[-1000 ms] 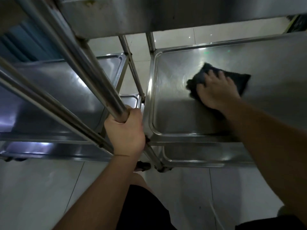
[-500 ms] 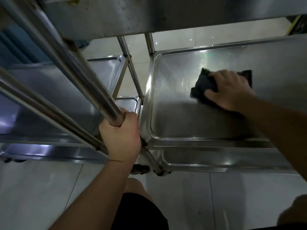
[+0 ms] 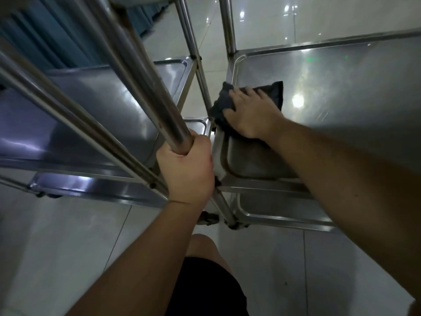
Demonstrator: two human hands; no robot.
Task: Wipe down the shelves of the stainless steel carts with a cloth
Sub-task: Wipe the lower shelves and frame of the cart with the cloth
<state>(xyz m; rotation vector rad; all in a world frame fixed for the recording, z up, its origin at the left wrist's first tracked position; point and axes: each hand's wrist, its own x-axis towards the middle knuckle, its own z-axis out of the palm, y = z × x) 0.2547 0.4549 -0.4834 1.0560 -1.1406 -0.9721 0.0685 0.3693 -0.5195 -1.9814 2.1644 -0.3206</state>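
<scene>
Cloth pressed flat at the shelf's left edge.

The dark cloth [image 3: 255, 99] lies on the right cart's middle shelf [image 3: 353, 92], under the flat, spread right hand [image 3: 249, 114]. The left hand [image 3: 186, 165] is clamped round a post [image 3: 145, 87]. The cloth overhangs the rim and could likely slip off into the gap; uprights [image 3: 200, 65] beside it crowd the stroke. A second cart [image 3: 95, 106] stands left, tile floor [image 3: 57, 247] below.

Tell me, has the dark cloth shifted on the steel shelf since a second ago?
Yes. The dark cloth, pressed under the right hand, has slid left from mid-shelf to the stainless steel shelf's left rim, by the upright post.
</scene>
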